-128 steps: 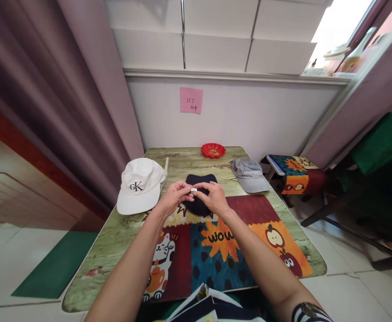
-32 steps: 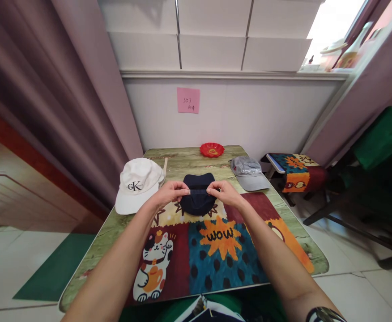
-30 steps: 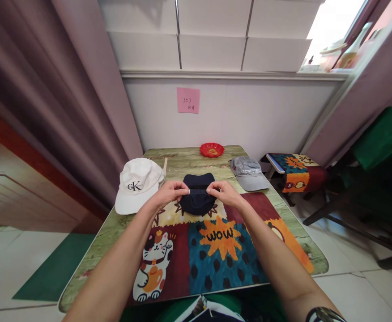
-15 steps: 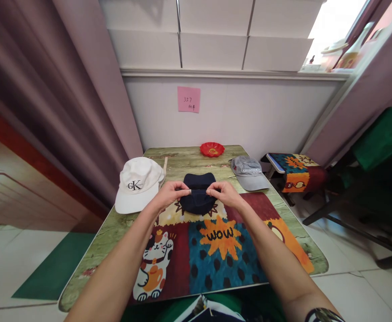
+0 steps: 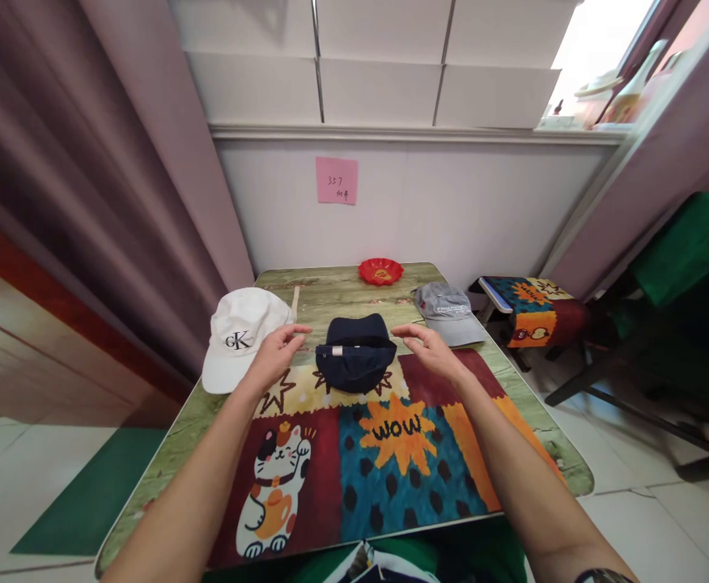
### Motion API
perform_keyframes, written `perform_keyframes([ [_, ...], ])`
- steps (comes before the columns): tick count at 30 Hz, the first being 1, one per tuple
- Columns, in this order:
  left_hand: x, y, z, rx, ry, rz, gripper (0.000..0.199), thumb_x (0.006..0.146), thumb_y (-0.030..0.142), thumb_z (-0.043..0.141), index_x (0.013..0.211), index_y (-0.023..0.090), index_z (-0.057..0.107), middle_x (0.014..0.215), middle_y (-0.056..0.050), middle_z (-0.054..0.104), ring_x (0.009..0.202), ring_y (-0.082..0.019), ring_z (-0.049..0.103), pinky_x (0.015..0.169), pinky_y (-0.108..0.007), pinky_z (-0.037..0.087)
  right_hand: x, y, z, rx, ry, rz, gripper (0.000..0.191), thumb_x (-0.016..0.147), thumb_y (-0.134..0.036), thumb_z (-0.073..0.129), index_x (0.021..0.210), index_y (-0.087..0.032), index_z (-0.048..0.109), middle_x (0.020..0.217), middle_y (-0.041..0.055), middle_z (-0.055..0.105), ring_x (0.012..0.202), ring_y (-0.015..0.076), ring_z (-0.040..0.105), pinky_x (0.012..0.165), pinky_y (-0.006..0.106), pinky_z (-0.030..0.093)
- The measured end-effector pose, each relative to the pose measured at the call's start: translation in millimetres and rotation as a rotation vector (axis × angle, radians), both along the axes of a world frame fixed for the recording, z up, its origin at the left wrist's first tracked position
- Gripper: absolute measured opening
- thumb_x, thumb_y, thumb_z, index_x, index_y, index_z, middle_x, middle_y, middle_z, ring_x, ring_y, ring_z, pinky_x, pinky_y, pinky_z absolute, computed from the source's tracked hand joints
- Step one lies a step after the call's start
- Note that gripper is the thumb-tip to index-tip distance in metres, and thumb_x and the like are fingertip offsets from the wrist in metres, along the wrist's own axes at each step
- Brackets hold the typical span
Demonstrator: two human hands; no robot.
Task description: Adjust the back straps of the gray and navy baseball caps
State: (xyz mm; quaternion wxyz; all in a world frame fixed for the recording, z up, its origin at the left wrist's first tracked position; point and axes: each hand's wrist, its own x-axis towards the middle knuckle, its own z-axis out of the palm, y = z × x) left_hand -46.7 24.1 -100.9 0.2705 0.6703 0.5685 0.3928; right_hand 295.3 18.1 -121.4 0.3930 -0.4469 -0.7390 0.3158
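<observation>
A dark navy cap [image 5: 355, 368] lies on the patterned mat [image 5: 330, 461], its inside opening and back strap showing toward me. Just left of it hovers my left hand [image 5: 278, 350], fingers apart and holding nothing. On the other side my right hand [image 5: 430, 346] is open as well, its fingertips close to the cap's right edge without gripping it. A white cap [image 5: 242, 328] with black letters stands beyond my left hand. Behind my right hand sits a grey cap [image 5: 448, 312] with pale lettering.
A red scalloped dish [image 5: 380, 271] rests at the back of the wood-patterned table [image 5: 324, 291]. On the wall above is a pink note [image 5: 337, 180]. To the right stands a low stool [image 5: 533, 304] with a patterned cover, and a dark chair [image 5: 682, 340] beyond it.
Both hands have let go of the navy cap's strap and moved apart, left hand leftward, right hand rightward. The cap stays on the mat, its opening spread wider.
</observation>
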Motion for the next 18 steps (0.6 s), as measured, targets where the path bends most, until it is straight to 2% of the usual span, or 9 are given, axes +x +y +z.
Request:
perform_keyframes([
  [3, -8, 4, -12.5, 0.021, 0.105, -0.134, 0.041, 0.073, 0.029, 0.06, 0.111, 0.019, 0.071, 0.119, -0.01, 0.068, 0.107, -0.027, 0.063, 0.095, -0.042, 0.049, 10, 2, -5.6, 0.077, -0.225, -0.033, 0.053, 0.077, -0.01, 0.054, 0.126, -0.027, 0.064, 0.13, 0.006, 0.064, 0.122, 0.0235, 0.057, 0.108, 0.041, 0.04],
  [6, 0, 5, -21.5, -0.016, 0.093, -0.286, 0.055, 0.065, 0.02, 0.063, 0.119, 0.023, 0.069, 0.138, -0.01, 0.059, 0.131, -0.03, 0.05, 0.115, -0.047, 0.032, 2, 6, -10.9, 0.122, -0.373, 0.039, 0.069, 0.071, -0.006, 0.059, 0.135, -0.03, 0.058, 0.139, 0.0071, 0.058, 0.129, 0.0261, 0.052, 0.11, 0.045, 0.035],
  [8, 8, 5, -23.0, -0.071, 0.062, -0.314, 0.051, 0.061, 0.019, 0.066, 0.112, 0.022, 0.072, 0.141, -0.01, 0.058, 0.135, -0.031, 0.047, 0.118, -0.048, 0.027, -7, 9, -13.4, 0.115, -0.431, 0.065, 0.064, 0.069, -0.005, 0.063, 0.128, -0.03, 0.064, 0.142, 0.0079, 0.055, 0.132, 0.0288, 0.049, 0.113, 0.051, 0.029],
  [10, 14, 2, -18.6, -0.13, 0.009, -0.305, 0.043, 0.06, 0.021, 0.07, 0.103, 0.021, 0.075, 0.136, -0.011, 0.061, 0.132, -0.033, 0.05, 0.117, -0.048, 0.027, -13, 11, -12.0, 0.088, -0.436, 0.056, 0.046, 0.071, -0.007, 0.065, 0.11, -0.028, 0.073, 0.141, 0.0081, 0.057, 0.132, 0.0308, 0.05, 0.115, 0.058, 0.02],
  [12, 15, -2, -7.2, -0.195, -0.078, -0.326, 0.042, 0.063, 0.024, 0.074, 0.104, 0.019, 0.075, 0.128, -0.011, 0.067, 0.126, -0.033, 0.055, 0.115, -0.049, 0.032, -13, 10, -4.0, 0.052, -0.346, 0.076, 0.026, 0.074, -0.015, 0.069, 0.096, -0.027, 0.076, 0.134, 0.0069, 0.062, 0.128, 0.0311, 0.052, 0.116, 0.06, 0.015],
  [13, 14, -5, 0.9, -0.227, -0.138, -0.353, 0.044, 0.065, 0.026, 0.075, 0.108, 0.018, 0.074, 0.123, -0.011, 0.07, 0.122, -0.033, 0.058, 0.112, -0.048, 0.036, -11, 8, 2.7, 0.021, -0.256, 0.114, 0.021, 0.075, -0.02, 0.071, 0.094, -0.026, 0.076, 0.129, 0.0064, 0.066, 0.126, 0.0306, 0.054, 0.116, 0.059, 0.018],
  [16, 11, -14, 29.9, -0.287, -0.413, -0.411, 0.041, 0.07, 0.031, 0.079, 0.108, 0.017, 0.073, 0.108, -0.01, 0.075, 0.108, -0.03, 0.066, 0.102, -0.042, 0.047, -2, 1, 29.5, -0.159, 0.129, 0.285, 0.022, 0.078, -0.033, 0.072, 0.096, -0.02, 0.075, 0.107, 0.006, 0.074, 0.109, 0.0282, 0.064, 0.105, 0.05, 0.041],
  [18, 13, -18, 46.4, -0.281, -0.66, -0.369, 0.038, 0.07, 0.036, 0.08, 0.101, 0.017, 0.073, 0.096, -0.009, 0.077, 0.102, -0.03, 0.069, 0.095, -0.041, 0.052, -2, -4, 46.1, -0.294, 0.403, 0.355, 0.025, 0.079, -0.037, 0.072, 0.095, -0.018, 0.073, 0.094, 0.0049, 0.075, 0.091, 0.0247, 0.069, 0.093, 0.044, 0.05],
])
